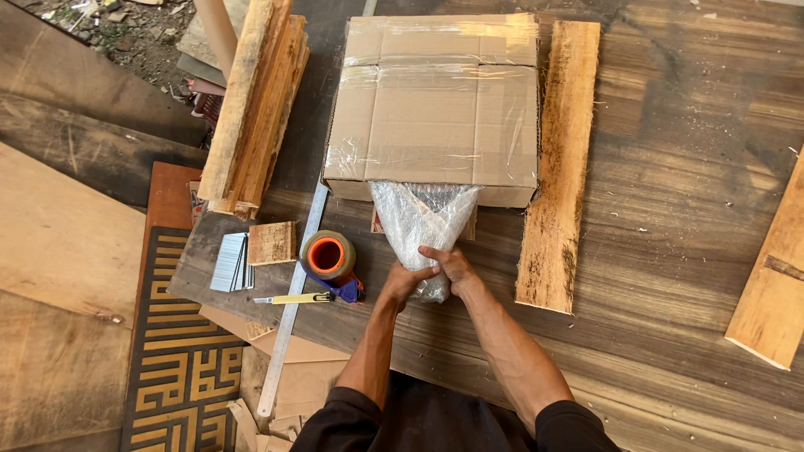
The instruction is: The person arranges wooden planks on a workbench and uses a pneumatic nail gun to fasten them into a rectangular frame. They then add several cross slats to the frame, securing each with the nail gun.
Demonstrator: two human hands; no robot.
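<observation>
A cardboard box (pixel 440 109), partly covered in clear film, lies on a dark wooden table (pixel 662 218). A bunched sheet of clear stretch film (pixel 421 219) hangs from the box's near edge and narrows to a twist. My left hand (pixel 403 281) and my right hand (pixel 452 266) both grip that twist, close together, just in front of the box.
Rough planks: a stack (pixel 255 100) left of the box, one plank (pixel 559 159) on its right, another (pixel 770 285) at far right. A tape dispenser with an orange core (pixel 329 258), a yellow utility knife (pixel 295 299), a steel ruler (pixel 293 301) and a small wood block (pixel 272 243) lie at the left.
</observation>
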